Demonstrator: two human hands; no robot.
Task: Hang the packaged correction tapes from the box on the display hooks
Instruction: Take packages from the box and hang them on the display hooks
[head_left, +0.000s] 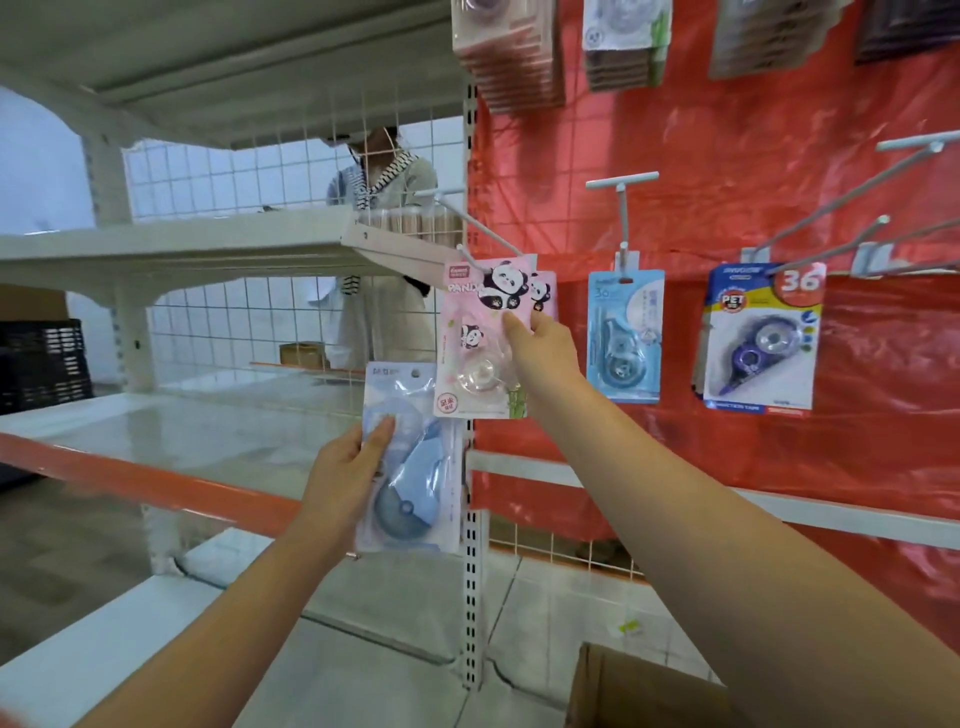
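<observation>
Two hands grip packages: right hand (540, 340) holds pink panda correction-tape card (480, 338) at white wire hook (470, 228); left hand (345, 467) holds blue correction-tape pack (415, 467).

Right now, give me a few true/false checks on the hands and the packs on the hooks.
1. The right hand holds the pink panda pack at a hook. True.
2. The left hand is empty. False: it holds a light blue pack.
3. The cardboard box sits on the upper shelf. False: it is low at bottom right.
4. A pack marked 36 hangs to the right of the blue carded pack. True.
</observation>
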